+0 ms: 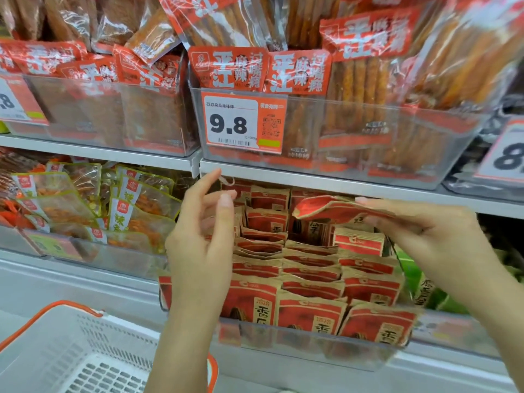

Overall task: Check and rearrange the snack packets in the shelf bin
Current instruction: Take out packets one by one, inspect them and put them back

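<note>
A clear plastic shelf bin (312, 344) on the lower shelf holds several rows of red and tan snack packets (309, 279) standing upright. My right hand (419, 225) pinches one red packet (334, 209) by its edge and holds it nearly flat above the back rows of the bin. My left hand (204, 234) hovers at the bin's left side with fingers relaxed and spread, holding nothing; it hides the leftmost packets.
Above, a clear bin (340, 163) of long spicy stick packs carries a 9.8 price tag (243, 123). To the left sits a bin of yellow-edged packets (85, 211). A white shopping basket (71, 355) with orange handles is at the lower left.
</note>
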`<action>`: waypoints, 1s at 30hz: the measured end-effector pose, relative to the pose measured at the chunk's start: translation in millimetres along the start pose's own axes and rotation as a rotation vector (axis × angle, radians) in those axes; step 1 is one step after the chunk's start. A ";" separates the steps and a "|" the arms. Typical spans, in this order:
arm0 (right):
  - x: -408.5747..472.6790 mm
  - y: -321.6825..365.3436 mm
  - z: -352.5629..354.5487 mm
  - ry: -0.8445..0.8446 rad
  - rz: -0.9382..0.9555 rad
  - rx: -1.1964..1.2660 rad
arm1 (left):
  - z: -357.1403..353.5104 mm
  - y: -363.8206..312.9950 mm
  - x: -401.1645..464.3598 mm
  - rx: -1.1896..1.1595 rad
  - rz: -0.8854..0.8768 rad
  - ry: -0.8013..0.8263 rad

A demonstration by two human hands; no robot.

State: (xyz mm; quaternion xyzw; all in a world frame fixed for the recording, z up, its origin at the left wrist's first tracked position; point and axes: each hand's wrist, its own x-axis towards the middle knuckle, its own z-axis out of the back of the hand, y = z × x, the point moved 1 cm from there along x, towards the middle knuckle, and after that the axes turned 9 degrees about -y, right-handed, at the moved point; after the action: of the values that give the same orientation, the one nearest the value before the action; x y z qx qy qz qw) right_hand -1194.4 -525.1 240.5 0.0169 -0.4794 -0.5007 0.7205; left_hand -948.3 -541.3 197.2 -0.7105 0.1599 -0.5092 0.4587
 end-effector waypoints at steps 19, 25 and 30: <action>30.9 -59.2 -56.9 0.338 -0.455 -0.446 | 14.7 15.7 8.3 0.110 0.013 0.019; 28.9 -52.6 -52.5 0.391 -0.399 -0.413 | 16.0 17.6 7.8 0.103 0.045 0.040; 33.6 -42.6 -65.7 0.531 -0.340 -0.332 | 15.4 15.1 5.0 0.125 0.044 0.060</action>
State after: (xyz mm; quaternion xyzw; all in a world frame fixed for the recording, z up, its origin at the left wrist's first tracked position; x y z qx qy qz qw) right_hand -1176.7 -601.1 206.2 0.1085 -0.1779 -0.6630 0.7191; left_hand -929.1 -545.2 186.9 -0.6610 0.1572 -0.5291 0.5084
